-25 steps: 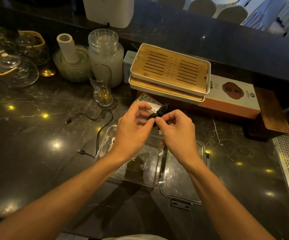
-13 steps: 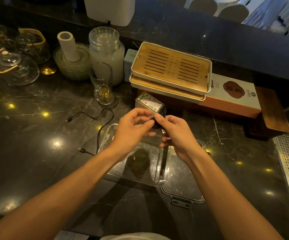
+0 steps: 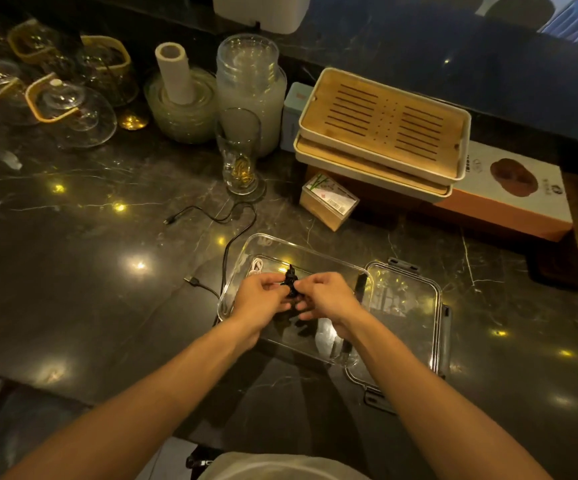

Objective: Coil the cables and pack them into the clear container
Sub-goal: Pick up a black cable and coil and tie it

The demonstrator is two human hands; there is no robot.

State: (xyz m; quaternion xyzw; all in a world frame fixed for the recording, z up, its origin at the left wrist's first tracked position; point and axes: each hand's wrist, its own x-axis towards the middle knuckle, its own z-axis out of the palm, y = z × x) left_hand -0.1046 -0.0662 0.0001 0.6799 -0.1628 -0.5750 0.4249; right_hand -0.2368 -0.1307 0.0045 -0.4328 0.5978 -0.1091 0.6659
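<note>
A small coiled black cable (image 3: 291, 285) is pinched between my left hand (image 3: 259, 302) and my right hand (image 3: 329, 299), just above the open clear container (image 3: 301, 249) on the dark marble counter. A white cable (image 3: 257, 265) lies inside the container at its far left end. Another black cable (image 3: 227, 233) lies loose on the counter, running from beside the glass down along the container's left side, with a plug at each end. The container's clear lid (image 3: 405, 306) rests flat on the counter against its right side.
Behind the container stand a small bamboo box (image 3: 329, 201), stacked bamboo tea trays (image 3: 384, 129) on an orange-and-white box (image 3: 512, 192), a tall glass (image 3: 240, 154), a jar (image 3: 251, 88), bowls (image 3: 183, 109) and glass teapots (image 3: 69, 109). A raised dark ledge runs along the back.
Both hands have come down with the coiled black cable, from up near the bamboo box to just over the container.
</note>
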